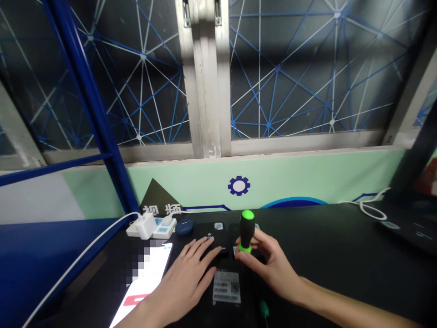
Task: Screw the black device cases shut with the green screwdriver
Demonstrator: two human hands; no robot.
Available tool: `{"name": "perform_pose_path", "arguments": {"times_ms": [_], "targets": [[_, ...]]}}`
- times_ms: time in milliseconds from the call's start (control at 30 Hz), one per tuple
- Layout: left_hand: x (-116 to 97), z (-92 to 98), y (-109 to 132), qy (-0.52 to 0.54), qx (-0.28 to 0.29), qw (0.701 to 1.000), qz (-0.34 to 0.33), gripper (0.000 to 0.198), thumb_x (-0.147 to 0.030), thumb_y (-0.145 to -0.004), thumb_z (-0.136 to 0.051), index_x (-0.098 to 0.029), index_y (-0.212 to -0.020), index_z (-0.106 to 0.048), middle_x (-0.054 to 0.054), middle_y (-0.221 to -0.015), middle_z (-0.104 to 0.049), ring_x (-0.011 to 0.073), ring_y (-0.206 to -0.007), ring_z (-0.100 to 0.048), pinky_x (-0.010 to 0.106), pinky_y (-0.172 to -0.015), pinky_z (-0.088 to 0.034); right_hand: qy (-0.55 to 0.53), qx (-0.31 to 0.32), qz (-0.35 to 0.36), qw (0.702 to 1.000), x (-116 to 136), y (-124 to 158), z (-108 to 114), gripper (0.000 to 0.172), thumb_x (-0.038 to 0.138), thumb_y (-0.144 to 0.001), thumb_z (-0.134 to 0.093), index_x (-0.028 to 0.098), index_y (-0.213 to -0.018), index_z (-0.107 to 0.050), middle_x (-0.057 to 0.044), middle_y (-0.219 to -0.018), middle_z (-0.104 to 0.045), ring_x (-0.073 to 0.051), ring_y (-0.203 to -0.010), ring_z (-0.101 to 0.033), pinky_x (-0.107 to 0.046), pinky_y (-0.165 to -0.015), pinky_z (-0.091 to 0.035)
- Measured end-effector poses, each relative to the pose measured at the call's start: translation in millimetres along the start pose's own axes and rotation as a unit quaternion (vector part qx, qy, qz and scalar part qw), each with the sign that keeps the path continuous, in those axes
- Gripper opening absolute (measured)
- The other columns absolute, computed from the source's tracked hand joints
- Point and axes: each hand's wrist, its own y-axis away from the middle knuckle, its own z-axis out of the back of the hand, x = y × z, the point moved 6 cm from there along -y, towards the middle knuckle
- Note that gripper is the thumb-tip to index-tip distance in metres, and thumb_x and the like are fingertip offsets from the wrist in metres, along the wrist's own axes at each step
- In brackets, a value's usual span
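Note:
My right hand (273,262) is closed round the lower part of a black and green screwdriver (247,231), which stands upright with its bright green cap on top. The shaft below is hard to make out. My left hand (189,278) lies with its fingers spread, their tips over a flat black device (215,232) at the back of the desk. Another dark item with a label is partly hidden behind my right hand. Between my hands, nearer to me, is a white printed label (227,287) on a dark surface.
A lit phone (150,278) lies left of my left hand. Behind it are a power strip (164,228) with a white plug and cable, and a dark blue oval object (185,227). A green-handled tool (264,309) lies near the front. A black device (409,234) is far right.

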Motion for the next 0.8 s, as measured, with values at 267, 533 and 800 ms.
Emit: {"name": "perform_pose_path", "arguments": {"times_ms": [267, 533, 800], "targets": [[0, 0.6, -1, 0.0, 0.008, 1.0, 0.004, 0.044, -0.036, -0.105, -0.037, -0.033, -0.149, -0.035, 0.001, -0.155, -0.036, 0.0273, -0.141, -0.035, 0.053, -0.111, -0.038, 0.027, 0.024, 0.014, 0.999, -4, 9, 4, 0.026, 0.034, -0.097, -0.056, 0.021, -0.119, -0.061, -0.004, -0.09, -0.069, -0.02, -0.086, -0.063, -0.038, -0.086, -0.047], [1, -0.1, -1, 0.009, 0.009, 1.0, 0.008, 0.044, -0.037, -0.105, -0.037, -0.034, -0.149, -0.035, 0.0, -0.155, -0.036, 0.0265, -0.142, -0.034, 0.05, -0.112, -0.038, 0.044, -0.011, -0.006, 0.999, -7, 3, 1, 0.024, 0.039, -0.09, -0.066, 0.019, -0.102, -0.064, -0.003, -0.084, -0.066, -0.018, -0.074, -0.061, -0.031, -0.072, -0.049], [1, -0.2, 0, 0.001, 0.006, 1.0, 0.001, 0.045, -0.036, -0.105, -0.037, -0.034, -0.15, -0.033, 0.001, -0.156, -0.035, 0.0271, -0.141, -0.034, 0.052, -0.112, -0.037, 0.059, 0.017, 0.04, 0.997, -2, 11, 3, 0.027, 0.038, -0.099, -0.05, 0.018, -0.112, -0.061, -0.006, -0.085, -0.07, -0.021, -0.083, -0.063, -0.036, -0.083, -0.047]]}}
